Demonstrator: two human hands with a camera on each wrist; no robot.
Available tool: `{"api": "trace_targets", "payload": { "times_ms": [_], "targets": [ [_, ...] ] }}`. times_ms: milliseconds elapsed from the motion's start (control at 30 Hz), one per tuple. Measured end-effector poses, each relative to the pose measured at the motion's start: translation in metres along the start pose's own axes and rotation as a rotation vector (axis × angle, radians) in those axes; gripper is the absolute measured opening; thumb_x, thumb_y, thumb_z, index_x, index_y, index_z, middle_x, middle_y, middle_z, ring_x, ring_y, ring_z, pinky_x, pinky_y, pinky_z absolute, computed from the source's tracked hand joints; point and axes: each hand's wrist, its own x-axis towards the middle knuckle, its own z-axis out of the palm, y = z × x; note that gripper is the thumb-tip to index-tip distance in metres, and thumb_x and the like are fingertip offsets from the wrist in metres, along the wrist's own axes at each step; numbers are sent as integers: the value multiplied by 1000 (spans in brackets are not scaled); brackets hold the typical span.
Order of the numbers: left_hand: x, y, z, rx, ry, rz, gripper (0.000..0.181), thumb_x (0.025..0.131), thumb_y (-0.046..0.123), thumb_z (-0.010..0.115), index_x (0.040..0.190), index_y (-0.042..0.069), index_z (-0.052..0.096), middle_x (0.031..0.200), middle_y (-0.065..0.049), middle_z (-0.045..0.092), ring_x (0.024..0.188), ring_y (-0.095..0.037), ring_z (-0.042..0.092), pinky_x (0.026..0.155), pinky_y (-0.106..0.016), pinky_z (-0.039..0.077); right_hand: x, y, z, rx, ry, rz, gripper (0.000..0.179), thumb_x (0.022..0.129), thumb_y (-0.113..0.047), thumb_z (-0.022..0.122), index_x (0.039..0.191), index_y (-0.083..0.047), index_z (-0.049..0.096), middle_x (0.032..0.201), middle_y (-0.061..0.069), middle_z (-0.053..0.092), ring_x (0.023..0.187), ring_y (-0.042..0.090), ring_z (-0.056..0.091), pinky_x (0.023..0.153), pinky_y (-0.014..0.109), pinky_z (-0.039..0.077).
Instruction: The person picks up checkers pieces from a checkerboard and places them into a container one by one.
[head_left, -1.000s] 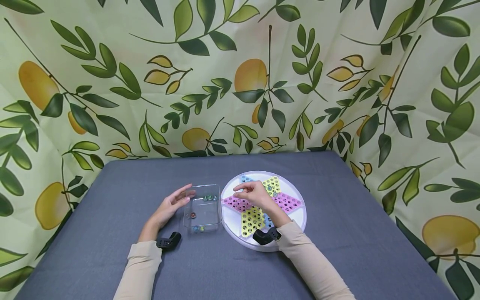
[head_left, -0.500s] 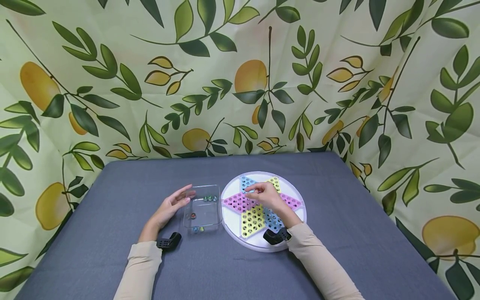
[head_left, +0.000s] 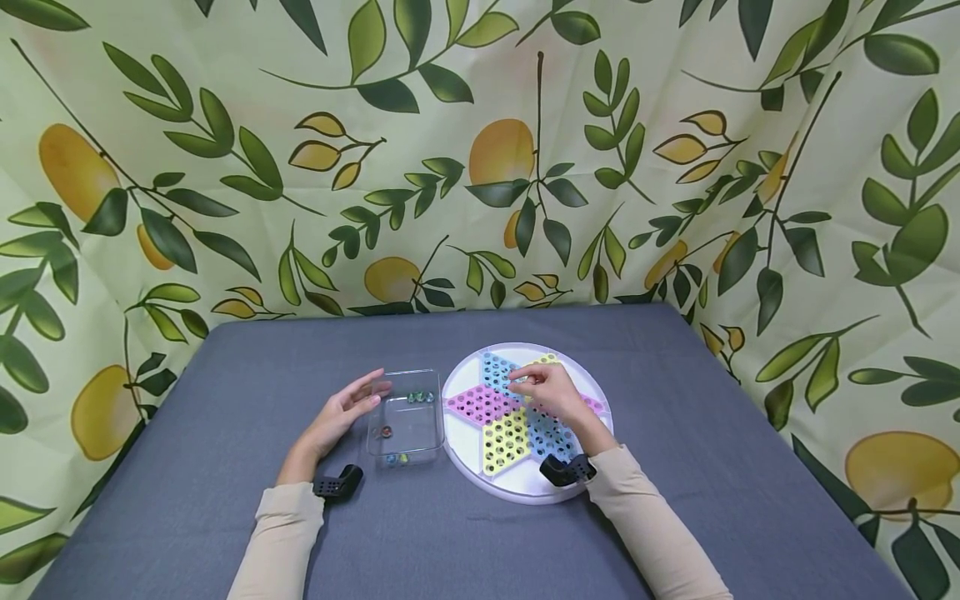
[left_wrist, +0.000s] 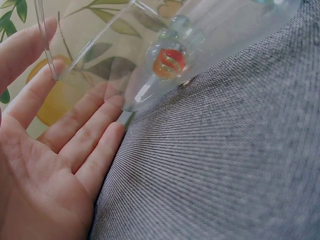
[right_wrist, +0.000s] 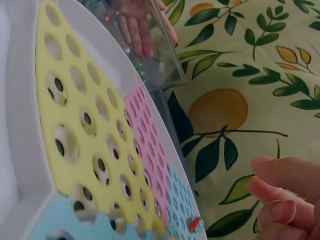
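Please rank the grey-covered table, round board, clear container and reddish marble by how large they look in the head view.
Largest to smallest:
1. Grey-covered table
2. Round board
3. Clear container
4. Reddish marble

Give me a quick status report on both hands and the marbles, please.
Left hand against clear box, marbles inside. Right hand over star board, grip unclear. It hides part of star board.

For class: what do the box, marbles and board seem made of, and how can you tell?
Box: glossy, clear, probably plastic, from its thin see-through walls and bright glints.
Marbles: smooth, likely glass; one shows a red swirl inside.
Board: satin, likely plastic; smooth, evenly curved white rim.
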Motion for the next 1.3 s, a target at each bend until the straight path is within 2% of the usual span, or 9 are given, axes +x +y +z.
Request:
{"api": "trace_targets", "payload": {
  "times_ms": [133, 233, 367, 600, 767, 1033, 1300],
  "targets": [
    [0, -1, 0, 5, -1, 9, 57, 100, 21, 51, 150, 3, 29, 145, -28, 45, 112, 17, 54, 92, -4, 37, -3, 0, -8, -23, 13, -33, 29, 84, -8, 71, 107, 9, 68, 61, -5, 51, 55, 4, 45, 51, 20, 42],
    [0, -1, -1, 4, -1, 11, 56, 100, 20, 51, 150, 3, 30, 145, -28, 46, 113, 16, 54, 93, -4, 37, -2, 4, -13, -62, 43, -27, 28, 83, -9, 71, 105, 8, 70, 60, -7, 51, 55, 3, 41, 50, 19, 36],
    [0, 0, -1, 5, -1, 8, 56, 100, 21, 50, 150, 4, 31, 145, -28, 46, 113, 16, 54, 93, -4, 37, 2, 15, -22, -105, 70, -36, 27, 83, -11, 72, 104, 6, 71, 57, -10, 48, 51, 2, 37, 50, 18, 32],
    [0, -1, -2, 12, -3, 11, 55, 101, 21, 50, 150, 5, 31, 145, -28, 46, 112, 17, 53, 93, -5, 36, 3, 25, -34, -151, 84, 10, 28, 83, -12, 72, 105, 5, 71, 59, -7, 50, 54, 5, 39, 51, 20, 34],
    [0, -1, -2, 14, -9, 16, 54, 101, 21, 50, 150, 7, 32, 145, -28, 46, 113, 17, 53, 93, -5, 36, 5, 33, -38, -198, 93, 41, 28, 82, -14, 73, 105, 3, 72, 58, -8, 47, 56, 6, 38, 54, 20, 33],
    [-1, 0, -1, 15, -7, 14, 54, 101, 20, 50, 150, 7, 32, 146, -27, 45, 113, 17, 53, 93, -5, 36, 5, 39, -41, -222, 75, 82, 30, 83, -13, 73, 108, 3, 71, 58, -8, 45, 59, 8, 38, 59, 23, 33],
    [0, -1, -1, 15, -3, 4, 54, 101, 22, 50, 150, 9, 33, 146, -26, 45, 113, 18, 53, 93, -4, 36, 6, 44, -43, -251, 47, 95, 32, 82, -14, 73, 109, 2, 70, 62, -7, 49, 59, 7, 40, 56, 22, 34]
  ]
}}
